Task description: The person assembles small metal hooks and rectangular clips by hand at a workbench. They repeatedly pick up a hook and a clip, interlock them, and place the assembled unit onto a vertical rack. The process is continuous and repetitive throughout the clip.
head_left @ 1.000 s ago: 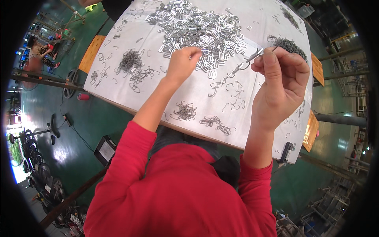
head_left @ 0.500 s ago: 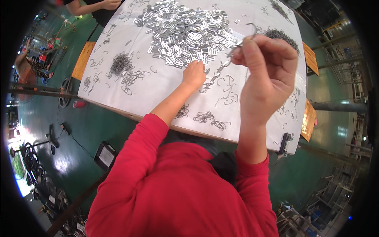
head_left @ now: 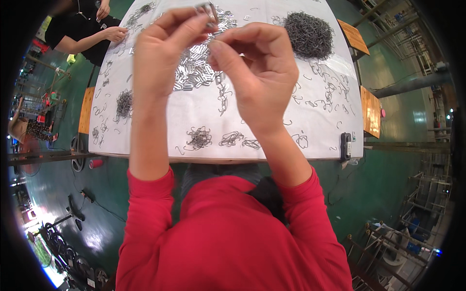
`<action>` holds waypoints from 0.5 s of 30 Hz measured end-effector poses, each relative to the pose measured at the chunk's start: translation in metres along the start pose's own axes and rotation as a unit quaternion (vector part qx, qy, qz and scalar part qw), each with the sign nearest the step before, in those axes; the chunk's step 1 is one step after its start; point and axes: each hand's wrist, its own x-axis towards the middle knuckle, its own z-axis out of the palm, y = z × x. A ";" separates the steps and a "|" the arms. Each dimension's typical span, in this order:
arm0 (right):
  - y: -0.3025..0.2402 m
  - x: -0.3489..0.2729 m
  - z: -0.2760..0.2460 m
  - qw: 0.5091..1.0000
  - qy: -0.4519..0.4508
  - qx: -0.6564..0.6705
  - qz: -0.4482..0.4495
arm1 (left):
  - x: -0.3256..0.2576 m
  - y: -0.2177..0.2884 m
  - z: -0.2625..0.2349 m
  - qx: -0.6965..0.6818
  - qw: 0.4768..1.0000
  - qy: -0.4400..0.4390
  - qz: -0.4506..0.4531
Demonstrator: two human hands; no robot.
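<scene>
My left hand (head_left: 162,58) is raised above the table, thumb and fingers pinched on a small grey metal piece (head_left: 211,12) with a curved end. Close to it, my right hand (head_left: 264,72) is also raised, its thumb and fingertips pressed together. What sits in the right pinch is mostly hidden, and I cannot tell whether it joins the piece at the left fingertips. Beneath and behind the hands spreads a heap of shiny flat metal clips (head_left: 194,68) with slots, partly covered by my left hand. Dark wire hooks (head_left: 223,99) lie in a strip below it.
A dense mound of dark wire hooks (head_left: 308,36) stands at the far right of the white-covered table (head_left: 291,121). Smaller hook piles (head_left: 199,138) lie along the near edge. A black device (head_left: 345,146) sits at the near right corner. A co-worker's hand (head_left: 115,34) is at the far left.
My left hand has left the clip heap and come up beside my right hand. The right hand has moved left. The whole view has shifted, showing the far-right hook mound more fully.
</scene>
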 end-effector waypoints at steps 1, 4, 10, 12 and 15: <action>0.002 -0.001 0.003 1.000 0.007 0.009 -0.004 | -0.001 0.011 -0.003 -0.017 1.000 0.002 0.015; 0.003 -0.001 0.004 1.000 0.003 0.000 -0.015 | -0.004 0.023 -0.008 -0.033 0.999 -0.008 0.033; 0.010 0.000 0.009 0.998 0.018 -0.050 -0.028 | -0.011 0.021 -0.007 -0.002 0.999 0.033 0.041; 0.012 0.001 0.008 0.998 0.020 -0.055 -0.038 | -0.008 0.026 0.001 0.008 0.998 0.028 0.048; 0.014 0.005 0.008 0.997 0.022 -0.049 -0.052 | -0.006 0.020 -0.002 0.082 0.993 0.070 0.055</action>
